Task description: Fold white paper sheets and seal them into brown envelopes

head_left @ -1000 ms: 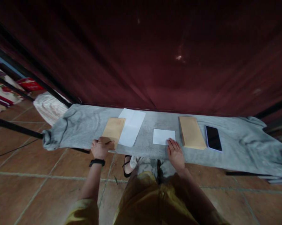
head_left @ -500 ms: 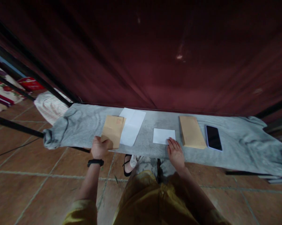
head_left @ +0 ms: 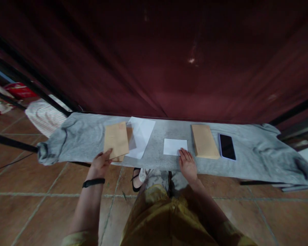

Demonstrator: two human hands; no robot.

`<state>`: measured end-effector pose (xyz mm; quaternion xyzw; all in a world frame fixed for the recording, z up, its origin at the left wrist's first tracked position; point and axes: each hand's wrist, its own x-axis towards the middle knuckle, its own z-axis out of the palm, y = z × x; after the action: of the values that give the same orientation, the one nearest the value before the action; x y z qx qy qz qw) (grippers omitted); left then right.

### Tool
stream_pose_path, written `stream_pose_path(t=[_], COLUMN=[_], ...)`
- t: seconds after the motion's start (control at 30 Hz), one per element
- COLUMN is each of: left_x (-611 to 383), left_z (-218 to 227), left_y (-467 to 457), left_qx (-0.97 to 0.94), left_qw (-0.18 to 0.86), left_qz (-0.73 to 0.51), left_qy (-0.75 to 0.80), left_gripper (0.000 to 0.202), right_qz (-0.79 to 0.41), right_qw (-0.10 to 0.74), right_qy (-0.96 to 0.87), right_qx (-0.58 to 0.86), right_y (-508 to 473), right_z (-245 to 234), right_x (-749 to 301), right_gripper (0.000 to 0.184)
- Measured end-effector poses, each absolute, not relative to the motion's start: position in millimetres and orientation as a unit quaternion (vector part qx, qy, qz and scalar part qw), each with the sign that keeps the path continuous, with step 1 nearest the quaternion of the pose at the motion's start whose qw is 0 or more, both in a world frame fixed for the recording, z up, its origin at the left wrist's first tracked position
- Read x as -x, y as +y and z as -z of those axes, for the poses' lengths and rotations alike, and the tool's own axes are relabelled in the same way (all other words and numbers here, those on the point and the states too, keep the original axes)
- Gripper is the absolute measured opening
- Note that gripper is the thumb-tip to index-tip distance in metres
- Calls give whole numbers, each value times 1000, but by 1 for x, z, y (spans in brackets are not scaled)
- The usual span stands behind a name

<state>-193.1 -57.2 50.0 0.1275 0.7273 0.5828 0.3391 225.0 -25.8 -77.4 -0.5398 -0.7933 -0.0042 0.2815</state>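
Observation:
My left hand point(head_left: 100, 162) grips a brown paper envelope point(head_left: 116, 139) by its near left corner, thumb on top, and the envelope is raised a little off the bench. Under its right edge shows part of another brown envelope point(head_left: 129, 134), lying over white paper sheets point(head_left: 143, 136). My right hand point(head_left: 187, 164) rests with fingers stretched out on the lower right corner of a small white folded-looking paper point(head_left: 175, 147). Just right of that hand lies a stack of brown envelopes point(head_left: 205, 141).
A grey cloth point(head_left: 253, 150) covers the narrow bench. A phone point(head_left: 227, 147) with a pale purple edge lies right of the envelope stack. Behind the bench hangs a dark red curtain point(head_left: 154, 85). Black metal bars point(head_left: 13, 142) stand at the left.
My left hand has lifted the top envelope and shifted it left, uncovering another envelope beneath. My right hand stays on the white paper. The whole view has shifted slightly.

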Motion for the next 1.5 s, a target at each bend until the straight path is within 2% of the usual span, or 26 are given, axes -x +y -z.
stream_pose_path(t=[0.13, 0.27, 0.43, 0.63, 0.83, 1.0, 1.2, 1.37, 1.5], left_x=[151, 97, 47, 21, 10, -4, -26, -41, -48], left_z=[-47, -34, -17, -8, 3, 0, -3, 0, 1], left_y=[-52, -49, -46, -42, -44, -48, -55, -58, -60], left_qx=[-94, -51, 18, 70, 34, -38, -54, -35, -24], left_qw=[514, 599, 634, 630, 673, 616, 577, 559, 588], left_qz=[-606, -585, -585, -607, -548, -609, -641, -665, -663], left_qy=[600, 544, 505, 480, 495, 498, 504, 494, 463], left_gripper=[30, 38, 35, 25, 23, 26, 17, 18, 19], right_qz=[3, -1, -10, -15, -20, -27, -63, -161, -370], right_qw=[288, 283, 265, 269, 280, 268, 294, 327, 366], right_qy=[-791, -793, -790, -785, -786, -785, -774, -740, -661], right_qx=[540, 539, 553, 557, 550, 558, 558, 566, 541], right_y=[-25, -26, -27, -28, -27, -26, -24, -24, -21], right_z=[78, 77, 74, 72, 72, 71, 63, 50, 44], right_x=[-226, -226, -224, -224, -224, -224, -218, -191, -167], right_gripper=[44, 44, 44, 45, 47, 45, 40, 36, 33])
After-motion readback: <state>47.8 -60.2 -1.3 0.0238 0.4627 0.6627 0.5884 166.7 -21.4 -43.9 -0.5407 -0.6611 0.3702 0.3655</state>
